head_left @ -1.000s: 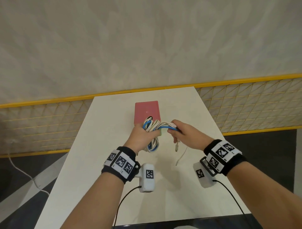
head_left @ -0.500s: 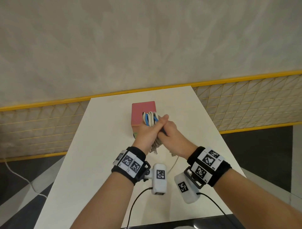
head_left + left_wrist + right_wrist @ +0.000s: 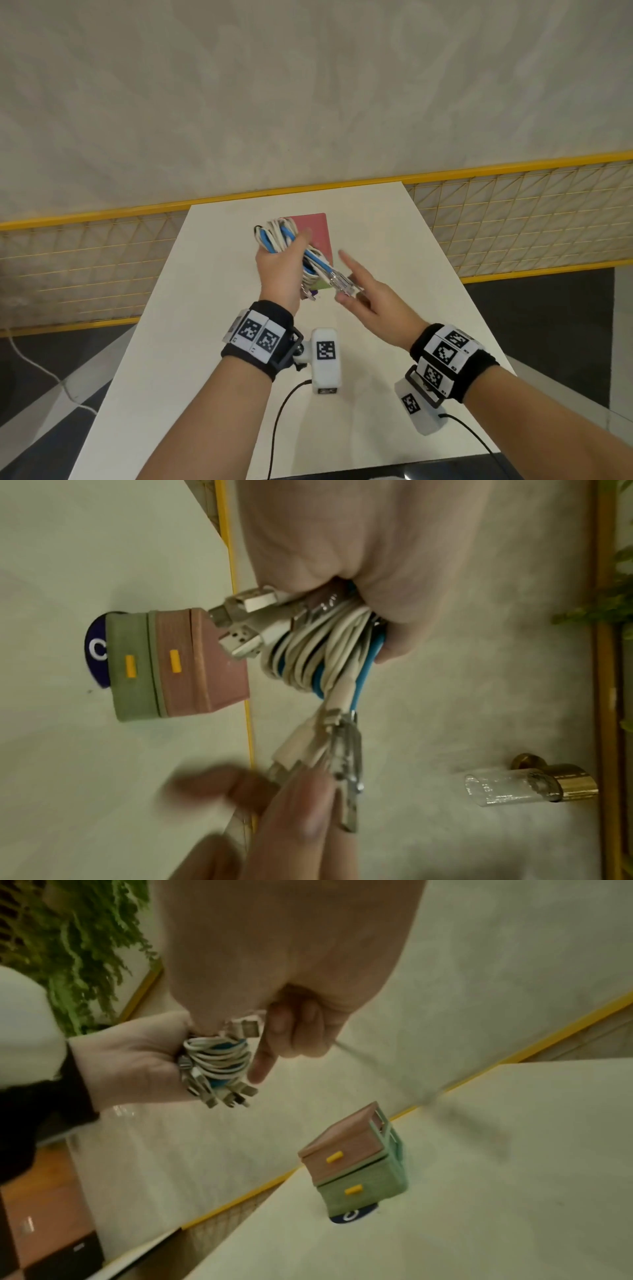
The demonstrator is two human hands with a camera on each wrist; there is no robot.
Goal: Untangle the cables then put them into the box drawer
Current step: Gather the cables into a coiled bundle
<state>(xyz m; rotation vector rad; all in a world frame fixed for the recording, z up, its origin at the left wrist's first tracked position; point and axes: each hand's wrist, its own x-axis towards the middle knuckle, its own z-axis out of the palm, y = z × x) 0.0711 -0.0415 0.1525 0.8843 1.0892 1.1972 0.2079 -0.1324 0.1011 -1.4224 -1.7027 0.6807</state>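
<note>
A coiled bundle of white and blue cables (image 3: 279, 237) is gripped in my left hand (image 3: 286, 260), lifted above the table in front of the box. Several metal plugs (image 3: 240, 620) stick out of the coil. My right hand (image 3: 352, 291) pinches the loose plug ends (image 3: 342, 286) trailing from the bundle, its index finger (image 3: 349, 265) pointing out straight. The box drawer (image 3: 356, 1164) stands on the white table (image 3: 205, 342), with a pink drawer (image 3: 178, 664) over a green drawer (image 3: 131, 666). Both have yellow handles and are closed.
A blue round sticker (image 3: 95, 650) marked C lies under the box front. Behind the table's far edge runs a yellow rail with mesh fencing (image 3: 513, 219). Floor drops away on both sides of the narrow table. Black leads (image 3: 281, 421) hang near the front edge.
The two hands were clasped together over the bundle. Now they are apart: the left holds the coil up and to the left, and the right has drawn back right with the plug ends.
</note>
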